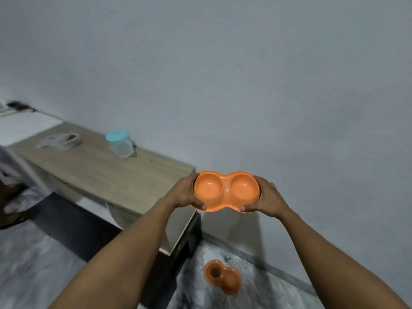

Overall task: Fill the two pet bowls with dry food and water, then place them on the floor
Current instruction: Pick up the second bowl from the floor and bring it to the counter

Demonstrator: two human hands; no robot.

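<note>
Double bowl level, long axis left-right; left hand and right hand fingers clamp its ends. Second bowl on floor straight below.

Double bowl held mid-frame between left hand and right hand; second double bowl on the floor below; jar on the table, left.

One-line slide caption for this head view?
Both hands, left and right, hold an empty orange plastic double bowl above another on the floor.
</note>
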